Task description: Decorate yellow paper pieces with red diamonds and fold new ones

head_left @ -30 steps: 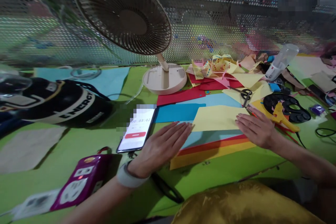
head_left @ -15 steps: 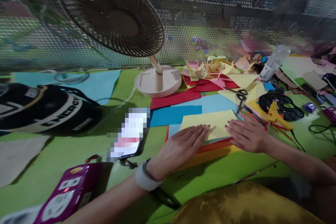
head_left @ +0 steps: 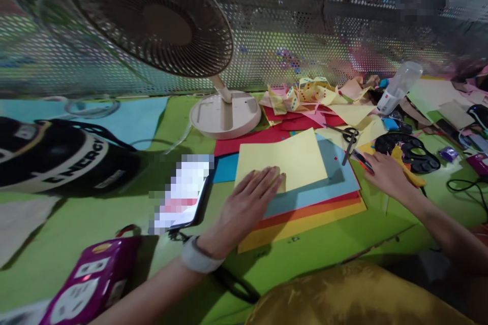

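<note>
My left hand (head_left: 247,208) lies flat with fingers stretched on the lower left of a pale yellow sheet of paper (head_left: 284,157). That sheet is turned at an angle over a light blue sheet (head_left: 335,177), with red, orange and yellow sheets (head_left: 305,223) fanned beneath. To the right of the stack, my right hand (head_left: 385,175) has its fingers closed around a slim dark tool with a red part (head_left: 361,159); its exact kind is unclear. Just beyond its tip are black-handled scissors (head_left: 349,135) and a narrow grey strip (head_left: 349,147).
A phone (head_left: 186,193), a purple box (head_left: 93,279) and a black bag (head_left: 68,157) lie left. A fan (head_left: 224,114) stands behind. Right are a yellow glue gun (head_left: 409,170), a black palette (head_left: 427,152), a clear bottle (head_left: 402,86) and paper scraps (head_left: 316,94).
My right hand has left the yellow sheet and moved right onto the slim dark tool. The yellow sheet has shifted left and turned, with my left hand still on it.
</note>
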{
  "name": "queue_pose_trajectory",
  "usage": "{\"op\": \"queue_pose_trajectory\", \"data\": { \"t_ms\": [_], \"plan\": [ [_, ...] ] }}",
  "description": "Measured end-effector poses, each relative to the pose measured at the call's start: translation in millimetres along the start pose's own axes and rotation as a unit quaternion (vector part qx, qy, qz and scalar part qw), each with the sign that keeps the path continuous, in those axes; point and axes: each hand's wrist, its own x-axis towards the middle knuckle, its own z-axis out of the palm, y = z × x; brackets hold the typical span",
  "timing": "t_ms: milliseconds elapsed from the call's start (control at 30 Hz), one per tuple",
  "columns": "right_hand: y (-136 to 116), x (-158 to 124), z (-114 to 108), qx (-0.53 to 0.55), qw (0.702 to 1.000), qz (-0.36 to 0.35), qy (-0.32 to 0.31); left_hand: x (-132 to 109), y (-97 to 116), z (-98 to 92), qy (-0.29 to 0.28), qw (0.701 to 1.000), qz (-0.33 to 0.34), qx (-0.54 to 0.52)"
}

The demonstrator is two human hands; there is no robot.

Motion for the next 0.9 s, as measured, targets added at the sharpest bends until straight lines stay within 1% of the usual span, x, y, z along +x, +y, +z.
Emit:
{"op": "queue_pose_trajectory", "data": {
  "t_ms": [67, 133, 200, 300, 367, 433, 500, 533, 567, 633, 700, 733, 767, 800, 833, 900],
  "plan": [
    [1.1, 3.6, -7.4, 0.022, 1.0, 0.01, -0.015, -5.5, 3.9, 14.6, -0.011, 0.999, -0.031, -0.013],
    [3.0, 5.8, -17.6, 0.037, 0.998, 0.029, -0.035, -8.3, 6.9, 21.3, -0.022, 0.998, -0.053, -0.032],
    [5.4, 6.0, -29.1, 0.044, 0.996, 0.051, -0.053, -8.7, 9.2, 22.9, -0.03, 0.996, -0.062, -0.053],
    [11.2, 1.8, -44.2, 0.06, 0.992, 0.065, -0.094, -8.4, 11.8, 24.4, -0.047, 0.994, -0.062, -0.081],
    [19.2, -4.8, -50.7, 0.076, 0.987, 0.081, -0.12, -9.4, 12.9, 27.0, -0.064, 0.992, -0.054, -0.095],
    [31.8, -15.3, -54.7, 0.088, 0.982, 0.108, -0.128, -10.9, 13.4, 29.5, -0.08, 0.99, -0.047, -0.104],
    [47.4, -29.3, -58.2, 0.1, 0.98, 0.131, -0.11, -12.0, 13.5, 30.7, -0.091, 0.989, -0.048, -0.108],
    [55.1, -36.9, -60.0, 0.104, 0.98, 0.142, -0.091, -12.2, 13.5, 30.7, -0.094, 0.988, -0.05, -0.109],
    [61.9, -44.1, -61.7, 0.115, 0.98, 0.152, -0.061, -12.1, 13.7, 30.5, -0.097, 0.988, -0.053, -0.11],
    [70.1, -54.8, -63.7, 0.159, 0.973, 0.167, 0.025, -11.3, 14.5, 29.7, -0.097, 0.987, -0.058, -0.112],
    [68.5, -57.2, -61.6, 0.253, 0.943, 0.199, 0.089, -10.0, 15.7, 29.0, -0.098, 0.987, -0.066, -0.111],
    [63.8, -54.6, -58.5, 0.309, 0.924, 0.199, 0.101, -9.4, 16.3, 28.7, -0.099, 0.987, -0.07, -0.11],
    [57.0, -49.6, -54.3, 0.361, 0.91, 0.182, 0.093, -8.8, 16.9, 28.4, -0.103, 0.986, -0.073, -0.108],
    [48.6, -42.5, -49.3, 0.397, 0.903, 0.147, 0.07, -8.5, 17.5, 28.1, -0.106, 0.986, -0.077, -0.105],
    [39.4, -33.9, -44.0, 0.41, 0.905, 0.102, 0.041, -8.5, 17.9, 27.7, -0.109, 0.986, -0.079, -0.103],
    [21.4, -14.5, -34.6, 0.393, 0.919, 0.03, -0.017, -9.1, 18.3, 26.6, -0.11, 0.986, -0.082, -0.1]
  ]
}}
